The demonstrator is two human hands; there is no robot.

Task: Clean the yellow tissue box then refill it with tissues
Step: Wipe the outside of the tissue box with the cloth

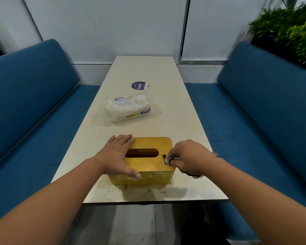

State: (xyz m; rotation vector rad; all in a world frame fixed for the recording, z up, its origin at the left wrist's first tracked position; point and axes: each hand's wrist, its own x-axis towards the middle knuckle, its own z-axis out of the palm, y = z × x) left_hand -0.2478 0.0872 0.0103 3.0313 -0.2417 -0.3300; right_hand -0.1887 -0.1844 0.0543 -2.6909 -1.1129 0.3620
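The yellow tissue box (148,163) stands near the front edge of the white table (180,121), its oval slot facing up and dark inside. My left hand (117,156) lies flat over the box's left end, fingers spread, thumb on the front wall. My right hand (189,156) is closed around a dark and white cloth (170,159) pressed on the lid's right end. A clear plastic pack of white tissues (127,107) lies farther back on the table, apart from the box.
Brown crumbs and smears (148,190) dot the table around the box's front. A round purple sticker (140,85) sits behind the tissue pack. Blue bench seats (34,106) flank the table on both sides. Green plants (290,27) stand at the back right.
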